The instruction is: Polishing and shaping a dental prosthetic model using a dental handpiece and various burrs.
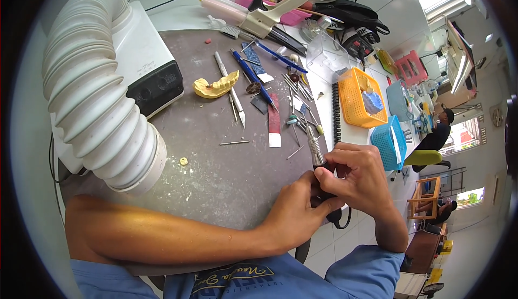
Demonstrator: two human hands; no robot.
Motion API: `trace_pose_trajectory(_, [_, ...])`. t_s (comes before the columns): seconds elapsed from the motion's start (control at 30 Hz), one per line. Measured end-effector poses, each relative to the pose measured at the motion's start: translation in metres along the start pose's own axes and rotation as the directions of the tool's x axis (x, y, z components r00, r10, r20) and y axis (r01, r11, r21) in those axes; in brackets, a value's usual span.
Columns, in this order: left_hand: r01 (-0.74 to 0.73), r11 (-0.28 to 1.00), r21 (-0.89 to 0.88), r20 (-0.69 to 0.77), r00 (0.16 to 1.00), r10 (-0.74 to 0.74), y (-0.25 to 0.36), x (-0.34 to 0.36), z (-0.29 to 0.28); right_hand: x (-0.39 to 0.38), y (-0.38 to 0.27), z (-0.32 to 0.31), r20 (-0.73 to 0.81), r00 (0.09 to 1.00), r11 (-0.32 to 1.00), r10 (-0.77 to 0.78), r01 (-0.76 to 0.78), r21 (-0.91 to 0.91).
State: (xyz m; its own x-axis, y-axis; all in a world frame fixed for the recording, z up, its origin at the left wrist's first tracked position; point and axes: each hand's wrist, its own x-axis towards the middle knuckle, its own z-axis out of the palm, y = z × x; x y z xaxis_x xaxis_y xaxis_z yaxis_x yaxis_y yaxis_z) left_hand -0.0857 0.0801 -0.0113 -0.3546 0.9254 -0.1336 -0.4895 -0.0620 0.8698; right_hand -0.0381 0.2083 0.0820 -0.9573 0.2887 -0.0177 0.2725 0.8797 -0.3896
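Note:
Near the right edge of the grey mat, my left hand (294, 210) and my right hand (359, 177) are both closed around a rotary handpiece (317, 152). Its silver nose points away from me, and a black cable hangs from its back end. My fingers hide most of the dark body. Farther left lies a yellow plaster dental model (216, 86), resting across a white-handled knife (222, 67). A small yellow piece (183, 161) sits alone on the mat. One thin metal bur (234, 142) lies between that piece and a red abrasive strip (274, 118).
At left, a thick white ribbed hose (91, 83) curves over the mat from a white box unit (143, 51). Several burs and a blue tool (253, 78) lie beyond my hands. Yellow basket (345, 97) and blue basket (387, 142) stand right. Other people are in the background.

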Motion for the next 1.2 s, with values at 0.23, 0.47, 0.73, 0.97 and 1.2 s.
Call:
trace_pose_trajectory(0.23, [-0.007,0.997,-0.074,0.077,0.997,0.012,-0.006,0.002,-0.002,0.002,0.019,0.006,0.063,0.997,0.993,-0.039,0.032,0.111])
trace_pose_trajectory(0.47, [-0.160,0.983,-0.087,0.058,0.985,0.166,-0.008,0.005,-0.004,-0.044,-0.013,0.002,-0.292,0.936,0.782,0.198,0.029,0.622])
trace_pose_trajectory(0.73, [-0.364,0.919,0.151,0.251,0.914,0.320,0.001,0.001,-0.018,-0.092,0.019,0.054,0.372,0.746,0.097,-0.552,-0.386,0.918])
trace_pose_trajectory(0.97, [-0.934,0.246,0.258,0.690,0.356,0.630,0.004,-0.007,-0.009,-0.104,0.053,0.140,-0.204,0.593,-0.319,-0.779,-0.094,0.943])
trace_pose_trajectory(1.2, [-0.904,-0.304,0.301,0.835,0.096,0.542,0.035,-0.025,-0.025,-0.102,0.004,0.083,0.180,0.842,-0.007,-0.509,-0.213,0.977])
